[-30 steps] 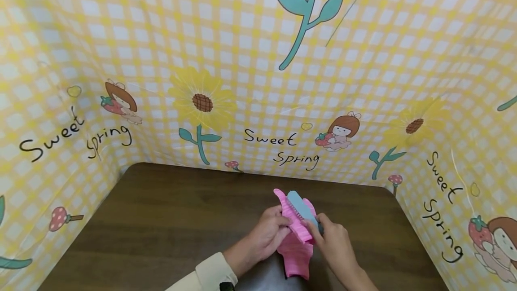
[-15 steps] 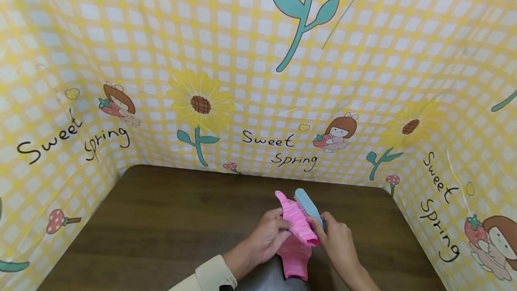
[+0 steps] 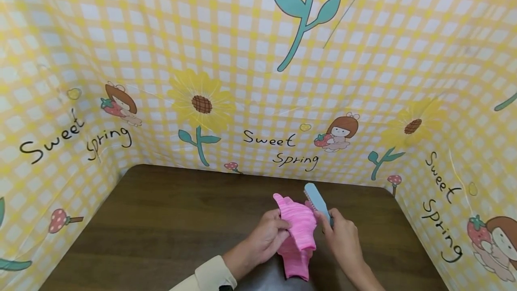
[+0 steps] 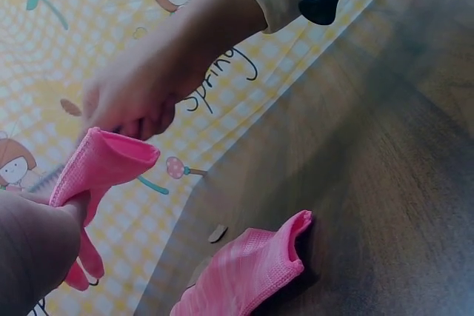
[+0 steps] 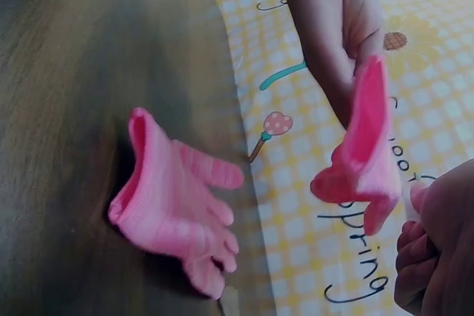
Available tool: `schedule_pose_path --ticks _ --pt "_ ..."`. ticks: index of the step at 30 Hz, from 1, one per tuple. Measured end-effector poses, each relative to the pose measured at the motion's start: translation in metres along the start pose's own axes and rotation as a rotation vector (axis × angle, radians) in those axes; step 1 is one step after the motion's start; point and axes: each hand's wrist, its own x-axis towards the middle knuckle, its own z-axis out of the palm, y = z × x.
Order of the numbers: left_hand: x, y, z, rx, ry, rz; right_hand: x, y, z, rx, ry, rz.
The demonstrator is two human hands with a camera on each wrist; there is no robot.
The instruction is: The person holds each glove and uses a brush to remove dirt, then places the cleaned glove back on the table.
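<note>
My left hand (image 3: pixel 267 236) pinches the left edge of a pink knit glove (image 3: pixel 300 224) and holds it above the table. In my right hand (image 3: pixel 343 239) is the handle of a light blue brush (image 3: pixel 318 200), its bristles facing left towards the glove's right side. The right wrist view shows the held glove's cuff (image 5: pixel 367 127) standing open; there the brush is mostly hidden behind my right hand (image 5: pixel 444 234). A second pink glove (image 5: pixel 170 209) lies on the table below, partly covered by the held one in the head view.
The dark wooden table (image 3: pixel 169 219) is enclosed by a yellow checked cloth (image 3: pixel 250 98) at the back and both sides. A small pale flat piece (image 4: pixel 217 233) lies beside the second glove in the left wrist view.
The brush has moved right, off the glove's face to its right edge. The held glove has turned and spread wider towards the head camera. My left hand has stayed nearly still.
</note>
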Motion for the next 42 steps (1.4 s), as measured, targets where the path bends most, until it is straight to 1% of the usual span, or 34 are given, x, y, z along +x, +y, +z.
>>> schedule_pose_path --ticks 2,4,5,8,10,12,16,23,30,32,34,37,39,40,41,42 --pt "0.0 -0.001 0.0 0.006 0.009 0.006 -0.002 -0.003 -0.001 0.017 0.021 -0.035" --pt "0.0 0.0 0.0 0.009 0.016 0.007 -0.006 -0.009 -0.001 0.031 0.041 -0.106" --pt "0.0 0.0 0.0 0.01 0.023 0.004 -0.008 -0.012 0.0 0.041 0.036 -0.14" --pt "0.0 0.003 0.0 0.006 0.027 -0.002 -0.015 -0.02 0.003 0.075 -0.03 -0.221" --pt "0.001 0.004 0.0 -0.001 0.029 -0.007 -0.018 -0.022 0.005 0.071 -0.073 -0.242" --pt "0.0 0.004 -0.001 -0.001 0.023 -0.01 -0.019 -0.022 0.008 0.047 -0.075 -0.244" --pt "0.0 0.003 -0.002 0.004 0.007 -0.016 -0.016 -0.017 0.011 -0.009 -0.007 -0.226" --pt "0.001 0.0 0.0 -0.006 -0.041 -0.007 -0.01 -0.009 0.009 -0.028 0.0 -0.128" --pt "0.001 0.0 0.001 -0.003 -0.034 -0.007 -0.006 -0.002 0.007 -0.036 0.032 -0.117" --pt "0.001 0.0 0.002 0.001 -0.028 -0.004 -0.003 -0.001 0.005 -0.044 0.031 -0.101" --pt "0.0 0.0 0.002 0.001 -0.019 0.0 -0.001 0.0 0.003 -0.043 0.011 -0.059" --pt "0.0 0.0 0.002 -0.001 0.003 0.008 0.002 0.002 -0.002 -0.015 -0.025 0.017" --pt "-0.001 0.0 0.001 0.002 0.02 0.013 0.001 0.003 -0.003 0.011 -0.035 0.043" --pt "-0.001 0.001 0.0 0.005 0.029 0.015 0.0 0.002 -0.003 0.026 -0.029 0.037" --pt "-0.002 0.001 -0.001 0.008 0.036 0.017 -0.001 0.001 -0.003 0.044 -0.018 0.014" --pt "-0.002 0.002 -0.001 0.009 0.041 0.017 -0.003 0.0 -0.002 0.054 -0.002 -0.028"
